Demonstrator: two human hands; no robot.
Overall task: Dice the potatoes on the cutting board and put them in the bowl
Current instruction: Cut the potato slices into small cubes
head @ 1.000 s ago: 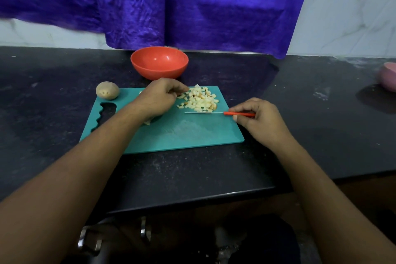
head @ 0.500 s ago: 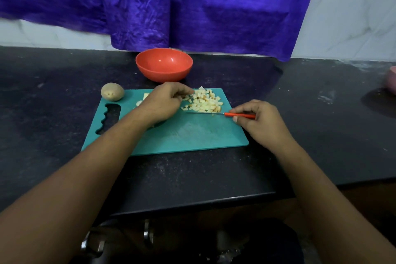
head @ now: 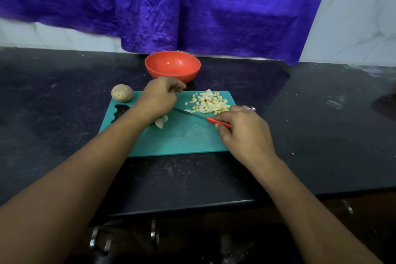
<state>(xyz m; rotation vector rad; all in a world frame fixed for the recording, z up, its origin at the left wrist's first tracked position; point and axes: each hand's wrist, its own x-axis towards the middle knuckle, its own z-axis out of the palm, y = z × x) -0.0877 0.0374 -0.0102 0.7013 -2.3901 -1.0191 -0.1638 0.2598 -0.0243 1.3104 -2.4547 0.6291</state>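
A teal cutting board [head: 182,139] lies on the black counter. A pile of diced potato [head: 209,103] sits at its far right corner. My right hand [head: 244,133] grips a knife by its red handle [head: 218,122], and the blade [head: 189,113] lies low along the pile's near edge, pointing left. My left hand [head: 159,97] hovers left of the pile, just in front of the orange bowl [head: 172,66], with its fingers curled in and nothing showing between them. A peeled potato piece [head: 161,122] lies by my left wrist. A whole potato [head: 121,92] rests at the board's far left corner.
A purple cloth [head: 192,6] hangs down to the counter right behind the bowl. The board's handle cut-out [head: 120,112] is on its left side. The counter's front edge [head: 182,206] runs below my forearms. A dark object [head: 385,103] sits at the far right.
My left hand drew back from the pile's left edge toward the bowl and curled up. The knife swung from lying level to angled, its tip now near my left hand.
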